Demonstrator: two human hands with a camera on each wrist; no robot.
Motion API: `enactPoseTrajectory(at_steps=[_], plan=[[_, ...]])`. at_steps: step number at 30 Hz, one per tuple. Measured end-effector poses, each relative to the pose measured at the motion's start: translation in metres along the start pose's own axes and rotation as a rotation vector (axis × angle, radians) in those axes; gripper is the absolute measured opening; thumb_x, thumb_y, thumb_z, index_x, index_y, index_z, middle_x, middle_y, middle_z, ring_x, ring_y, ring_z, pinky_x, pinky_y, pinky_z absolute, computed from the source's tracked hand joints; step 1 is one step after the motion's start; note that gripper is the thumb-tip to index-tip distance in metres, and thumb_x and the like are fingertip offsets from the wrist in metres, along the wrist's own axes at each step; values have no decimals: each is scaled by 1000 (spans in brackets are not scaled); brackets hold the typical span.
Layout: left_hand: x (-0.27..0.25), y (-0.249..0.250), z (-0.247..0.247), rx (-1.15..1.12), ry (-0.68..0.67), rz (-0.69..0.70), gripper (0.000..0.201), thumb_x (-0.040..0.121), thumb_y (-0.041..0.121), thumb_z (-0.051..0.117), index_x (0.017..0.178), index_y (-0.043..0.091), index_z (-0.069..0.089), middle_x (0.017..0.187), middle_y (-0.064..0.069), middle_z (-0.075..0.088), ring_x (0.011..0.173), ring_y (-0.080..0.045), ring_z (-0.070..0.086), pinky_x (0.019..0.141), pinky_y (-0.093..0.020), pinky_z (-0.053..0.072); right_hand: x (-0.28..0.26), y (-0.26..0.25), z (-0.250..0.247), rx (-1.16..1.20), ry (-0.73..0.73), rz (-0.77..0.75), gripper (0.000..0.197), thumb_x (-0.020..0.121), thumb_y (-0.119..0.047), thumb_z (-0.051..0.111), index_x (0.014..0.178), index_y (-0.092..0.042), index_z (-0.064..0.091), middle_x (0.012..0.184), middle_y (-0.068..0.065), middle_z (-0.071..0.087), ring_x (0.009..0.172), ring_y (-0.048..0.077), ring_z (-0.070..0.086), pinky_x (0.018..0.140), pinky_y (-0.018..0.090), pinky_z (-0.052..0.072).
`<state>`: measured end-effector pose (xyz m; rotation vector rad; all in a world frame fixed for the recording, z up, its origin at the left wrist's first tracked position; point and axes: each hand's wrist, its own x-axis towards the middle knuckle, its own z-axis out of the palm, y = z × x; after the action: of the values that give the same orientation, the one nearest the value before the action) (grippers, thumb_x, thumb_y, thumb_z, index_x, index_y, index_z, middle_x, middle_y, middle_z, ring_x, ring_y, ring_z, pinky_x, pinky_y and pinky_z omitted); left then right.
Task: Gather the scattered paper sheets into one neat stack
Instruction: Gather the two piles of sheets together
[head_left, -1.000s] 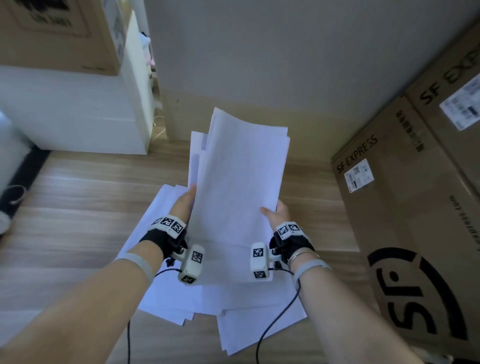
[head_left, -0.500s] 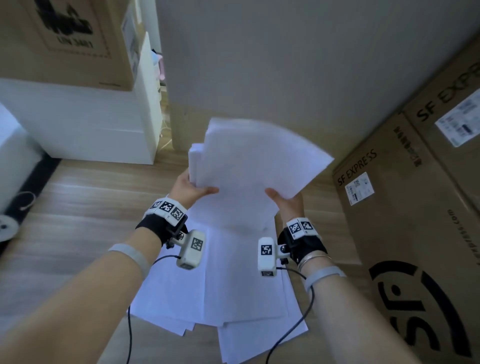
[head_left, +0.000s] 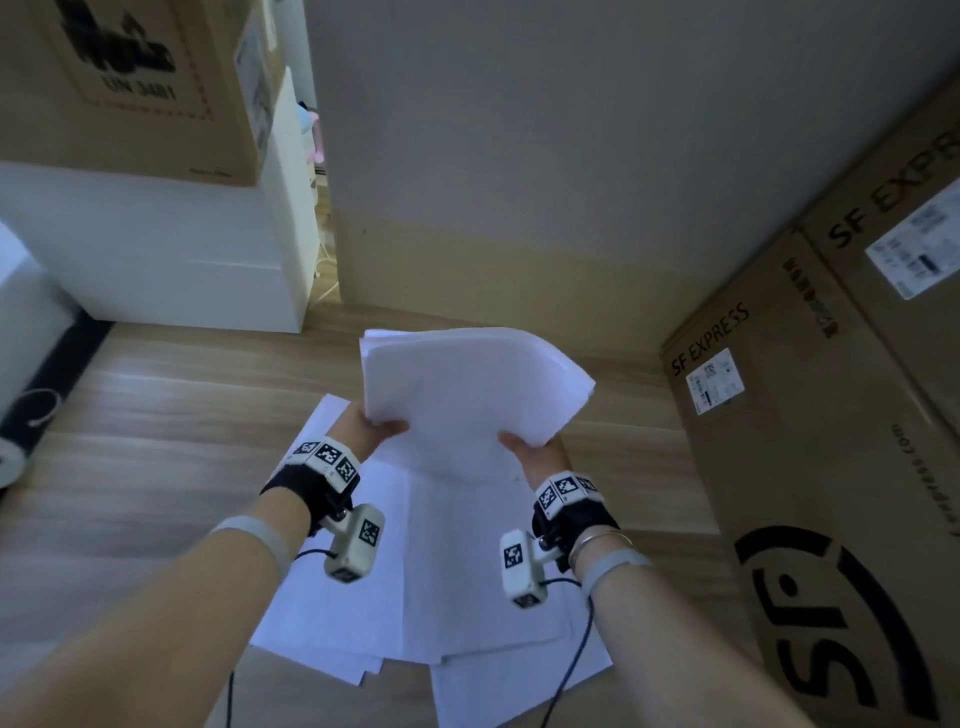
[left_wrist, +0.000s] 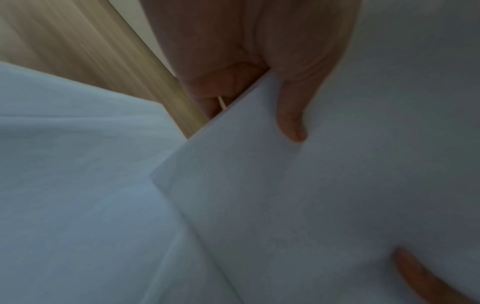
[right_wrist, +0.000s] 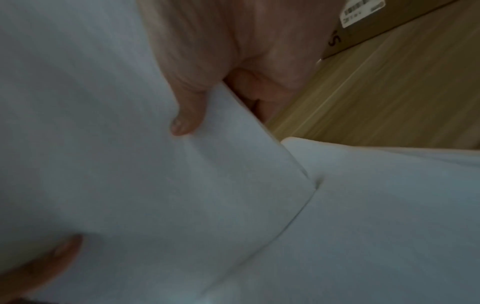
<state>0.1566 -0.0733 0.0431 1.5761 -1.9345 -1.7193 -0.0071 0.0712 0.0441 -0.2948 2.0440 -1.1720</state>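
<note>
I am holding the bundle of sheets (head_left: 467, 395) up off the floor (head_left: 156, 415), one grip on each near corner. My left hand (head_left: 363, 431) is pinching the left edge, thumb lying on the top face and fingers (left_wrist: 221, 86) curled underneath. My right hand (head_left: 535, 457) is doing the same at the right edge, thumb on top, fingers (right_wrist: 257, 90) tucked below. The bundle is sagging away from me, its far right corner drooping; the edges are not yet flush. Directly beneath, loose sheets (head_left: 415, 597) are lying overlapped and fanned on the wooden floor. Cardboard boxes (head_left: 831, 467) are standing to my right, a white cabinet (head_left: 156, 270) at far left.
</note>
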Motion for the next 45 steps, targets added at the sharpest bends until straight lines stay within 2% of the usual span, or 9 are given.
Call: enactPoseTrajectory(at_steps=[10, 14, 19, 25, 30, 33, 37, 41, 45], plan=[[-1, -16, -13, -92, 29, -104, 36, 89, 12, 59, 122, -1, 55, 113, -18, 61, 101, -33, 58, 87, -35, 44, 18, 18, 8, -65, -60, -8, 34, 94, -23, 52, 108, 7, 57, 93, 11, 61, 83, 21, 57, 80, 29, 41], [0, -47, -23, -63, 96, -191, 40, 85, 5, 62, 123, -5, 56, 120, -31, 60, 102, -37, 58, 91, -41, 44, 22, 70, -4, -442, 70, 258, 62, 81, -28, 68, 135, -15, 40, 138, 13, 42, 123, 33, 46, 98, 40, 44], [1, -71, -29, -53, 64, -291, 44, 84, 9, 64, 125, -3, 54, 123, -32, 58, 112, -45, 56, 98, -50, 44, 12, 87, -3, -652, 42, 283, 94, 72, -18, 78, 145, -21, 19, 140, 15, 37, 131, 33, 38, 103, 43, 40], [-5, -66, -30, -13, 72, -354, 49, 89, 17, 60, 130, -6, 46, 130, -26, 53, 120, -42, 50, 93, -39, 39, 18, 82, -17, -634, 125, 231, 31, 91, -11, 54, 117, 5, 56, 118, 21, 64, 106, 34, 62, 89, 36, 50], [-6, -67, -35, 9, 93, -391, 55, 87, 25, 61, 129, -7, 45, 131, -26, 52, 121, -40, 49, 98, -40, 37, 29, 67, -53, -440, 240, 262, 28, 96, -2, 41, 119, 10, 52, 114, 15, 61, 104, 33, 58, 77, 29, 38], [-8, -68, -34, 22, 96, -406, 55, 87, 25, 62, 129, -6, 45, 131, -26, 53, 120, -40, 50, 95, -40, 39, 35, 61, -70, -367, 240, 269, 36, 98, 1, 31, 133, 8, 41, 124, 15, 52, 126, 31, 47, 77, 22, 29], [-7, -67, -30, -11, 84, -416, 55, 86, 24, 63, 129, -6, 45, 132, -27, 51, 110, -36, 51, 96, -41, 38, 29, 56, -76, -392, 318, 209, 43, 98, -6, 34, 140, -8, 39, 141, 15, 46, 128, 30, 46, 96, 30, 40], [-7, -64, -27, -25, 76, -409, 56, 87, 22, 63, 130, -7, 42, 132, -26, 50, 108, -35, 50, 99, -42, 36, 30, 48, -72, -365, 431, 177, 35, 100, -12, 35, 130, 2, 48, 131, 18, 56, 122, 34, 51, 98, 39, 41], [-1, -70, -30, -11, 50, -423, 47, 83, 27, 66, 116, -2, 48, 120, -26, 55, 104, -36, 52, 98, -46, 38, 34, 45, -53, -389, 316, 178, 32, 99, -9, 40, 126, 3, 51, 131, 21, 56, 119, 34, 54, 96, 37, 43]])
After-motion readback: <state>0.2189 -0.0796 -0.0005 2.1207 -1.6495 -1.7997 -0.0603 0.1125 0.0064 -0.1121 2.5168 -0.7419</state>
